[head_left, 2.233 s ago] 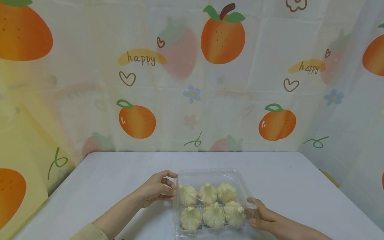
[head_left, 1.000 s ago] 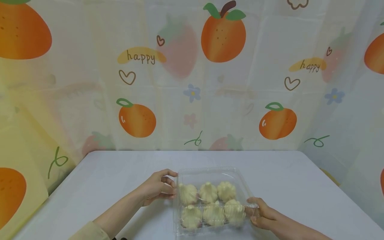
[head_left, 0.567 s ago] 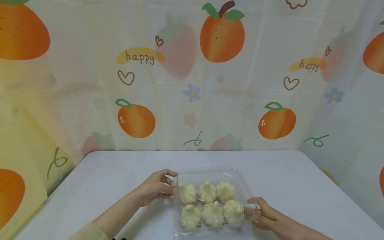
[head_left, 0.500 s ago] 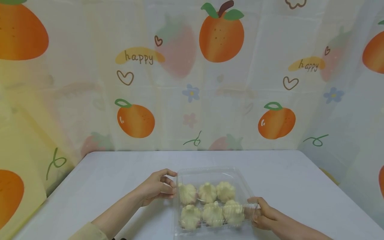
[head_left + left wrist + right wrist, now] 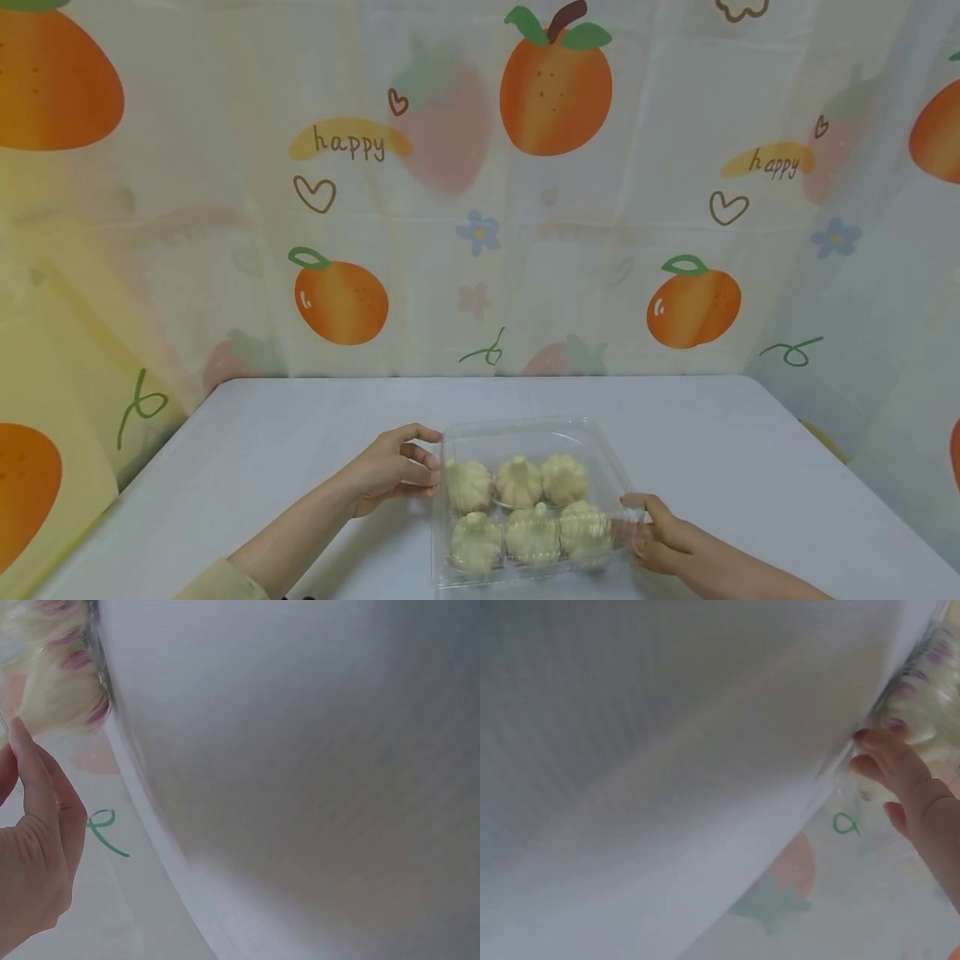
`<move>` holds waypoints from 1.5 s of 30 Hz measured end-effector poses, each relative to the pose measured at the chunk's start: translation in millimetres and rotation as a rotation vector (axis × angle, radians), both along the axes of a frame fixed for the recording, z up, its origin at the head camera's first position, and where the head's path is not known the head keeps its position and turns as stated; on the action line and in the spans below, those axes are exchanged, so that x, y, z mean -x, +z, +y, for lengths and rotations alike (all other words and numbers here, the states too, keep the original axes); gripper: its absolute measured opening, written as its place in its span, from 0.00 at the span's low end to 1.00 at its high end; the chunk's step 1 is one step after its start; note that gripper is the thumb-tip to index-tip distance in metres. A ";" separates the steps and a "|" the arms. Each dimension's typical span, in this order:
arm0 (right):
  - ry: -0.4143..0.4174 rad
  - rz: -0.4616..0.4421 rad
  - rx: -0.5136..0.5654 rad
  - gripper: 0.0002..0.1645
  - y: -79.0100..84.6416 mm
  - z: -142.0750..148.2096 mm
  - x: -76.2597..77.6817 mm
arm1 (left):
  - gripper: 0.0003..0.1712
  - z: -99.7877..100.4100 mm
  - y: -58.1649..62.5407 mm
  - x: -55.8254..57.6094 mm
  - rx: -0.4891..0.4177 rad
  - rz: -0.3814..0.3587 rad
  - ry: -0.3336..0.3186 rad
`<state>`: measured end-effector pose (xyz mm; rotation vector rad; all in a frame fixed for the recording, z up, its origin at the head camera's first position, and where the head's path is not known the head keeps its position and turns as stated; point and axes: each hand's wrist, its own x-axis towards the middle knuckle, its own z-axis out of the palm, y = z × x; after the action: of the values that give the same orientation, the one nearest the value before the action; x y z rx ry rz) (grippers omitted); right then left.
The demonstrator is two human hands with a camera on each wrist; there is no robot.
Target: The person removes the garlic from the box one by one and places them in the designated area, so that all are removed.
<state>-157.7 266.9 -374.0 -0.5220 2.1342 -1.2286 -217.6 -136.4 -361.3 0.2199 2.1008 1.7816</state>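
Observation:
A clear plastic clamshell container (image 5: 517,439) is near the front of the table, its lid lying over several pale garlic bulbs (image 5: 519,482) in two rows. My left hand (image 5: 393,471) pinches its left edge between thumb and fingers. At the right side, my right hand (image 5: 663,533) grips the near corner. Purple streaks show on the garlic (image 5: 64,686) in the left wrist view, close to the left hand (image 5: 37,840). In the right wrist view the fingers of the right hand (image 5: 919,791) are against the container's side. Whether its base touches the table cannot be told.
The white table (image 5: 337,408) reaches back to a hanging curtain (image 5: 480,283) printed with oranges and strawberries. More of this cloth stands along the left and right sides. A small dark object (image 5: 307,597) shows at the bottom edge, beside the left sleeve (image 5: 225,582).
My right thumb has shifted slightly at the container's corner. The container, the garlic and my left hand keep almost the same places; the head view has moved a little.

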 end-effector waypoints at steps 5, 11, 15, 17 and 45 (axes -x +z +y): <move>0.039 0.137 -0.136 0.45 6.8 2.7 -3.4 | 0.36 -0.2 0.4 -0.7 0.001 -0.008 0.003; -0.008 0.253 -0.262 0.46 24.7 -1.0 -4.9 | 0.36 -0.6 1.0 -1.2 0.000 -0.009 0.007; -0.044 0.449 -0.330 0.44 42.0 -5.6 -3.7 | 0.36 -0.8 1.0 -1.4 0.002 -0.009 0.012; -0.083 0.555 -0.335 0.40 50.8 -8.5 -2.0 | 0.36 -1.1 0.8 -1.3 0.002 -0.010 0.016; -0.330 0.582 0.039 0.22 32.2 -39.6 81.4 | 0.38 -1.2 -0.9 1.2 -0.025 -0.028 0.000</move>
<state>-239.1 227.3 -341.8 -0.6173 2.7767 -1.4231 -218.8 -137.6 -362.1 0.2008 2.0599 1.8016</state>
